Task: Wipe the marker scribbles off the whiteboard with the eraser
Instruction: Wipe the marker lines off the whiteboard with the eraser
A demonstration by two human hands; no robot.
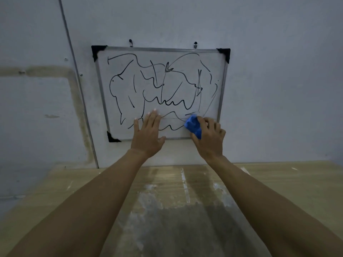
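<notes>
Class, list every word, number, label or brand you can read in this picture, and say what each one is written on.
None can be read.
The whiteboard bears only black marker scribbles: loose loops and wavy lines, no letters or digits.
The blue eraser, gripped in the right hand, shows no readable label.
The left hand lies flat on the board and covers part of it; the wall and table carry stains, no writing.

The left hand (148, 132) is lying flat across the whiteboard's (130, 86) lower middle and the right hand (209, 138), gripping the blue eraser (193, 125), is covering its lower right corner, leaving the scribbled upper area open, while the bare table (278, 182) below is blocking nothing.
</notes>
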